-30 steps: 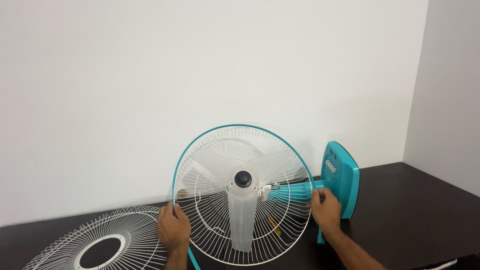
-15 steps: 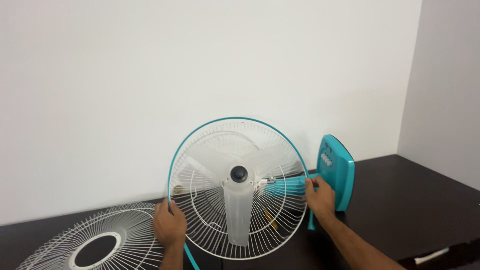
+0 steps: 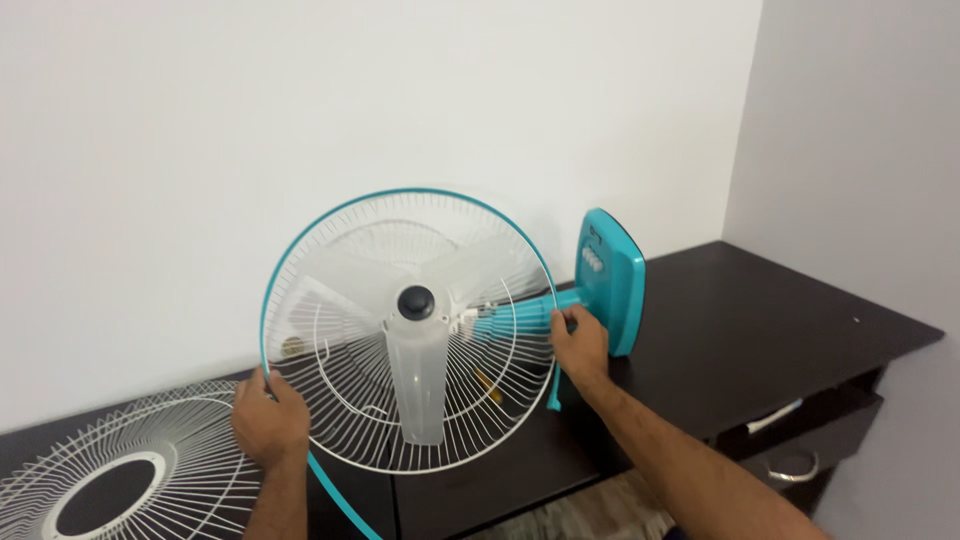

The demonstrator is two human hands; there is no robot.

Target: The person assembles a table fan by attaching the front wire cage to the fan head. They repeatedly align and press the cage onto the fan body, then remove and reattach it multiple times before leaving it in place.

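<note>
A fan lies on its side on a dark table (image 3: 740,330). Its white wire rear guard (image 3: 500,400) faces me, edged by a loose teal rim band (image 3: 400,195), with translucent blades (image 3: 418,375) and a black hub cap (image 3: 417,301) in the middle. My left hand (image 3: 268,422) grips the guard's lower left edge and the teal band. My right hand (image 3: 582,343) holds the teal neck (image 3: 515,318) that joins the guard to the teal base (image 3: 612,280), which carries white buttons.
The detached white front guard (image 3: 100,480) lies flat on the table at the lower left. A white wall stands close behind. At the right, an open drawer (image 3: 800,425) sits below the table edge, with floor visible beneath.
The view has shifted, so the fan now appears further left and higher, and the table's right end and drawer have come into sight. Both hands keep their holds.
</note>
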